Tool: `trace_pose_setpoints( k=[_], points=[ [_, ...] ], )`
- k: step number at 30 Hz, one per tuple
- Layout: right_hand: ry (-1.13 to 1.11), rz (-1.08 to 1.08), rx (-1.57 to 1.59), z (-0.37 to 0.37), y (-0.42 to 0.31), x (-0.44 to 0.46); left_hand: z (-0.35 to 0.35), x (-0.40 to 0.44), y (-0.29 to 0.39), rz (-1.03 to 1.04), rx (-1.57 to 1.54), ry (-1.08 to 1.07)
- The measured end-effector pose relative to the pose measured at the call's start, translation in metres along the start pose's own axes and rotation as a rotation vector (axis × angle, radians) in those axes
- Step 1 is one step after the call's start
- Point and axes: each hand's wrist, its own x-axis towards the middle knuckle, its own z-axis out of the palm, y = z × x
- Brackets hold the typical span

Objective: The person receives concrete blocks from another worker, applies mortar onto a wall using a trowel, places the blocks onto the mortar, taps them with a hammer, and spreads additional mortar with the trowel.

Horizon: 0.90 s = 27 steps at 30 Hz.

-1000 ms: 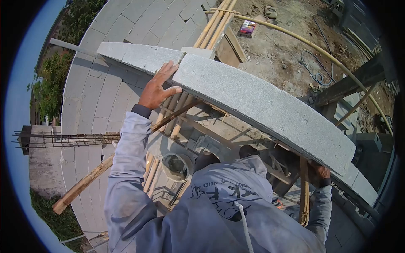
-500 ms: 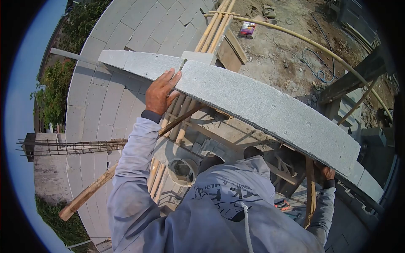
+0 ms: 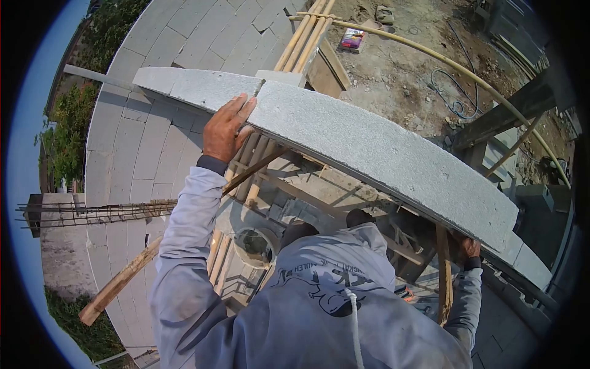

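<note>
A long, light grey lightweight concrete block [image 3: 381,150] lies along the top of the wall, with a narrow gap at its left end. Beyond that gap is the neighbouring block [image 3: 203,85]. My left hand [image 3: 225,129] grips the near edge at this joint, fingers laid together over the top and thumb lower on the side. At the other end, my right hand [image 3: 471,247] is curled against the block's lower near edge. Its fingertips are partly hidden.
A round bucket [image 3: 255,247] stands below me beside bamboo poles [image 3: 221,258]. A slanted timber [image 3: 444,277] rises near my right arm. Rebar [image 3: 101,212] juts out at left. Behind the wall are bamboo scaffolding [image 3: 310,34], a blue hose [image 3: 458,107] and a purple bag [image 3: 353,39] on the ground.
The whole view has shifted slightly, so everything sits a little further left and up. Both hands keep their places on the block, which shows no clear movement against its neighbour.
</note>
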Motion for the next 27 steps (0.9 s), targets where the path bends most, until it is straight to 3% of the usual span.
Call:
trace_pose_setpoints(
  k=[8, 10, 13, 15, 16, 19, 21, 22, 23, 24, 25, 27],
  points=[
    [0.092, -0.042, -0.056, -0.009, -0.008, 0.009, 0.012, -0.016, 0.008, -0.12, 0.104, 0.024],
    [0.203, -0.074, -0.042, -0.014, -0.02, 0.003, 0.019, -0.038, 0.02, -0.222, 0.054, 0.183],
    [0.179, 0.074, -0.169, -0.023, -0.056, -0.018, 0.026, -0.107, 0.033, -0.605, -0.009, 0.377],
    [0.203, 0.09, -0.356, -0.015, -0.065, -0.046, 0.052, -0.191, 0.039, -0.921, -0.033, 0.385],
    [0.038, 0.196, -0.43, -0.031, -0.103, -0.061, 0.072, -0.24, 0.051, -1.077, -0.045, 0.39],
    [-0.222, 0.132, -0.554, -0.034, -0.148, -0.056, 0.164, -0.436, 0.126, -1.531, -0.05, 0.137],
    [-0.359, -0.006, -0.481, -0.027, -0.161, -0.045, 0.165, -0.501, 0.193, -1.916, -0.237, -0.07],
    [-0.381, -0.097, -0.377, -0.02, -0.173, -0.036, 0.157, -0.516, 0.22, -2.008, -0.252, -0.038],
    [-0.294, -0.31, -0.261, -0.005, -0.185, -0.029, 0.148, -0.53, 0.244, -2.056, -0.38, -0.145],
    [-0.399, -0.216, -0.218, 0.015, -0.193, -0.013, 0.157, -0.553, 0.275, -2.018, -0.292, -0.169],
    [-0.499, -0.119, -0.189, 0.048, -0.173, 0.014, 0.163, -0.57, 0.3, -2.111, -0.378, -0.232],
    [-0.569, -0.236, -0.241, 0.104, -0.204, 0.035, 0.192, -0.6, 0.32, -2.231, -0.511, -0.346]
  ],
)
